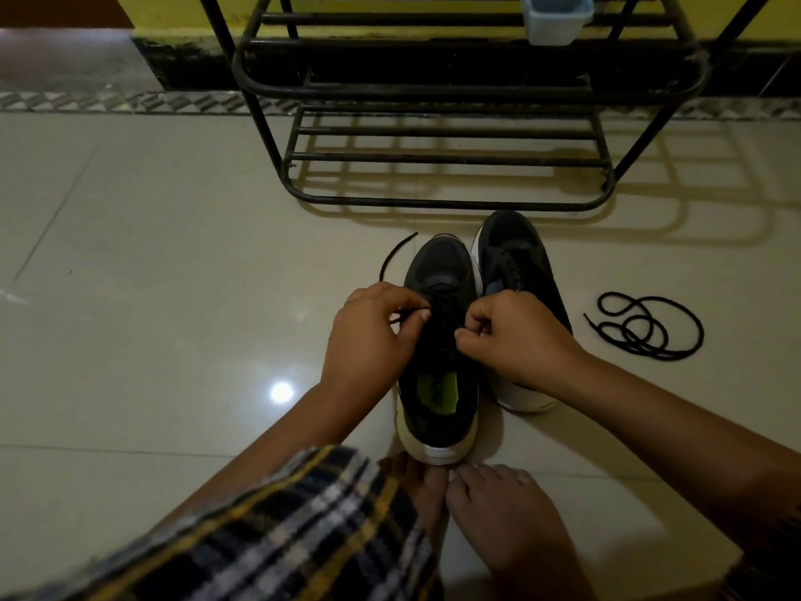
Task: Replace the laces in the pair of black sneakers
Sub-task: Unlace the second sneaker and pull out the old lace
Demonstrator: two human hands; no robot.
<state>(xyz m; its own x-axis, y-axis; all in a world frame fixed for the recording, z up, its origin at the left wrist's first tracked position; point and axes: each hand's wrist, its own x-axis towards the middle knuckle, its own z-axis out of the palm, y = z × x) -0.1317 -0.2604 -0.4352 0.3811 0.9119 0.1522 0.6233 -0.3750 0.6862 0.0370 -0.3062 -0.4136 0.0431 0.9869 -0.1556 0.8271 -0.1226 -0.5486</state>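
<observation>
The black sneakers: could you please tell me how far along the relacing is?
Early to midway, as far as shows. Both hands, left and right, pinch the lace at the near sneaker, so that one is in hand. The far sneaker waits; whether it is laced is unclear. A coiled lace lies loose on the floor.

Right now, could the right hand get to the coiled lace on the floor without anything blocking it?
Probably yes. The coiled lace lies on bare tile to the right of the right hand, with nothing between them; the hand would first have to release the lace its fingers pinch.
</observation>
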